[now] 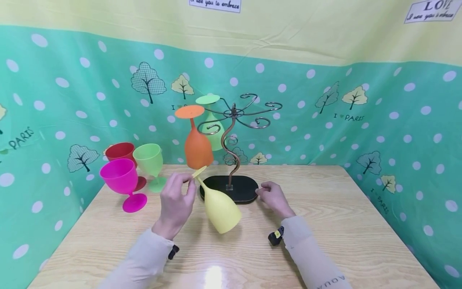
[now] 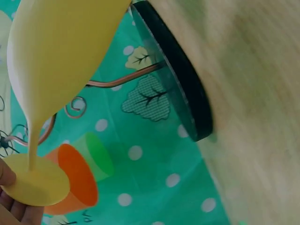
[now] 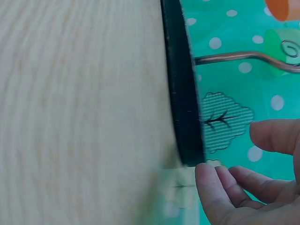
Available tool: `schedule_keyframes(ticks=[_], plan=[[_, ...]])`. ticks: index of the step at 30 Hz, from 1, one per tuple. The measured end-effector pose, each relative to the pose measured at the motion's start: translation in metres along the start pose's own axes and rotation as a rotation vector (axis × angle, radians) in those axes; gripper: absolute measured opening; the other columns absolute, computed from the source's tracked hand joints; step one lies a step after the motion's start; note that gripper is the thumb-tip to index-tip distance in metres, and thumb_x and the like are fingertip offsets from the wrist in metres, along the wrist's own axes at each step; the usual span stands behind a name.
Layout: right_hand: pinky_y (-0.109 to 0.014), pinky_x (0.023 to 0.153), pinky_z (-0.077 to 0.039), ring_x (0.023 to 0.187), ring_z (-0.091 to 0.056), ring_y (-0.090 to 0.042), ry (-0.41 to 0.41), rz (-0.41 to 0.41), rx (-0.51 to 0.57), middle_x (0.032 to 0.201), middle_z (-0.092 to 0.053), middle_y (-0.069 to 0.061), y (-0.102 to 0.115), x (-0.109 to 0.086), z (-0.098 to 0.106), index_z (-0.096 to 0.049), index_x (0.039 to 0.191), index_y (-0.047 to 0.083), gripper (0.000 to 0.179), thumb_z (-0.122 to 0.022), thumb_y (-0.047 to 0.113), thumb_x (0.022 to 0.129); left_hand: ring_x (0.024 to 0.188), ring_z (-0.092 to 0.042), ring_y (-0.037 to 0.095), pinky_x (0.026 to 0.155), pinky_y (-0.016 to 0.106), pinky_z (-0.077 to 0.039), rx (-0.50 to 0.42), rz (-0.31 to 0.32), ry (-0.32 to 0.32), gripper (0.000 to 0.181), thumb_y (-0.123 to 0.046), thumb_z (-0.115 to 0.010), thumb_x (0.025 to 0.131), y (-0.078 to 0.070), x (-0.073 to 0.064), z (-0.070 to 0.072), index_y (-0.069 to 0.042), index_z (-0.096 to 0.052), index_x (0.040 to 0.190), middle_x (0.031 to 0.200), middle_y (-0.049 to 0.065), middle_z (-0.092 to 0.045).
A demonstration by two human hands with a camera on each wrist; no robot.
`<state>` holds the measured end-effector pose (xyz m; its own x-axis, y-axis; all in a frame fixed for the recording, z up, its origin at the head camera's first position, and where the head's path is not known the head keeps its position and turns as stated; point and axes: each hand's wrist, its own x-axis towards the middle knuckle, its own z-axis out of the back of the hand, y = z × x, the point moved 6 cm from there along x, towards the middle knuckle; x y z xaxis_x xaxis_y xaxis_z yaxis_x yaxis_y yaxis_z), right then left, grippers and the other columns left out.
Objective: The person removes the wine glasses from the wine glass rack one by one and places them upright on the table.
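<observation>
My left hand (image 1: pixel 176 202) pinches the foot of a yellow goblet (image 1: pixel 221 210), which hangs tilted, bowl down, above the table. In the left wrist view the thumb lies on the yellow foot (image 2: pixel 40 183). Behind it stands a wine glass rack with a wavy copper stem, curled metal arms (image 1: pixel 268 105) and a black oval base (image 1: pixel 242 194). An orange goblet (image 1: pixel 198 150) and a green goblet (image 1: pixel 216 134) hang upside down on its left arms. My right hand (image 1: pixel 275 199) is at the base's right end, fingertips at its edge, thumb apart from it in the right wrist view.
Upright at the table's left are a magenta goblet (image 1: pixel 120 178), a red goblet (image 1: pixel 120 150) and another green goblet (image 1: pixel 148 158). A patterned cloth (image 1: pixel 288 88) encloses the back and sides of the wooden table (image 1: pixel 343 224).
</observation>
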<state>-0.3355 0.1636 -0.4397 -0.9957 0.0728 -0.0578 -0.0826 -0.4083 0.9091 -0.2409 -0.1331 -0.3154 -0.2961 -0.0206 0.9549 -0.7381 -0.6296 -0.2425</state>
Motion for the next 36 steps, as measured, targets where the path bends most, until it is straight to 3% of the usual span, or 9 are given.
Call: schedule_keyframes(ticks=[6, 10, 16, 21, 24, 27, 32, 36], plan=[[-0.037, 0.083, -0.051, 0.097, -0.058, -0.024, -0.018, 0.099, -0.064, 0.107, -0.062, -0.012, 0.022, -0.015, 0.015, -0.056, 0.123, -0.003, 0.039, -0.060, 0.020, 0.092, 0.072, -0.062, 0.023, 0.071, 0.025, -0.052, -0.009, 0.165, 0.002, 0.013, 0.011, -0.066, 0.072, 0.019, -0.015, -0.001, 0.003, -0.066, 0.082, 0.077, 0.010, -0.064], [-0.038, 0.085, -0.050, 0.097, -0.058, -0.022, -0.023, 0.182, -0.116, 0.105, -0.063, -0.009, 0.037, -0.026, 0.019, -0.061, 0.118, 0.000, 0.033, -0.061, 0.020, 0.092, 0.069, -0.061, 0.023, 0.067, 0.025, -0.054, -0.027, 0.305, 0.017, 0.010, 0.009, -0.066, 0.073, 0.030, -0.023, -0.001, 0.003, -0.066, 0.080, 0.073, 0.011, -0.062], [-0.035, 0.080, -0.052, 0.091, -0.061, -0.018, -0.047, 0.302, -0.157, 0.098, -0.066, -0.003, 0.053, -0.049, 0.020, -0.067, 0.103, 0.007, 0.018, -0.063, 0.020, 0.092, 0.064, -0.064, 0.019, 0.060, 0.023, -0.056, -0.098, 0.599, 0.053, 0.007, 0.007, -0.067, 0.075, 0.047, -0.039, -0.005, 0.001, -0.068, 0.079, 0.070, 0.007, -0.064], [-0.031, 0.078, -0.053, 0.086, -0.061, -0.013, -0.068, 0.405, -0.118, 0.093, -0.065, 0.002, 0.061, -0.070, 0.021, -0.069, 0.095, 0.012, 0.010, -0.064, 0.020, 0.092, 0.068, -0.065, 0.016, 0.059, 0.017, -0.053, -0.092, 0.846, 0.119, 0.007, 0.000, -0.070, 0.076, 0.060, -0.055, -0.008, -0.003, -0.070, 0.082, 0.075, 0.007, -0.067], [-0.028, 0.074, -0.053, 0.081, -0.060, -0.011, -0.091, 0.557, -0.107, 0.089, -0.064, 0.004, 0.068, -0.082, 0.020, -0.069, 0.090, 0.015, 0.006, -0.064, 0.017, 0.092, 0.071, -0.063, 0.015, 0.060, 0.018, -0.052, -0.124, 1.002, 0.162, 0.011, -0.002, -0.071, 0.076, 0.067, -0.066, -0.011, -0.001, -0.070, 0.087, 0.080, 0.009, -0.068], [-0.026, 0.070, -0.052, 0.077, -0.058, -0.011, -0.107, 0.775, -0.108, 0.084, -0.063, 0.005, 0.081, -0.100, 0.019, -0.068, 0.086, 0.016, 0.008, -0.065, 0.010, 0.091, 0.073, -0.061, 0.014, 0.062, 0.021, -0.054, -0.196, 1.140, 0.190, 0.016, -0.001, -0.072, 0.078, 0.073, -0.075, -0.014, 0.001, -0.068, 0.093, 0.085, 0.011, -0.066], [-0.025, 0.071, -0.051, 0.078, -0.059, -0.015, -0.121, 1.144, -0.125, 0.083, -0.063, -0.001, 0.100, -0.128, 0.010, -0.066, 0.087, 0.007, 0.006, -0.067, 0.002, 0.084, 0.075, -0.061, 0.015, 0.066, 0.027, -0.057, -0.325, 1.303, 0.221, 0.021, 0.002, -0.070, 0.079, 0.076, -0.086, -0.022, 0.005, -0.065, 0.100, 0.086, 0.010, -0.062], [-0.024, 0.078, -0.050, 0.085, -0.058, -0.018, -0.127, 1.291, -0.196, 0.091, -0.064, -0.004, 0.100, -0.136, 0.000, -0.066, 0.094, 0.003, 0.016, -0.067, 0.019, 0.088, 0.076, -0.063, 0.016, 0.072, 0.033, -0.058, -0.433, 1.386, 0.224, 0.025, 0.004, -0.068, 0.081, 0.074, -0.094, -0.028, 0.008, -0.061, 0.104, 0.089, 0.011, -0.062]])
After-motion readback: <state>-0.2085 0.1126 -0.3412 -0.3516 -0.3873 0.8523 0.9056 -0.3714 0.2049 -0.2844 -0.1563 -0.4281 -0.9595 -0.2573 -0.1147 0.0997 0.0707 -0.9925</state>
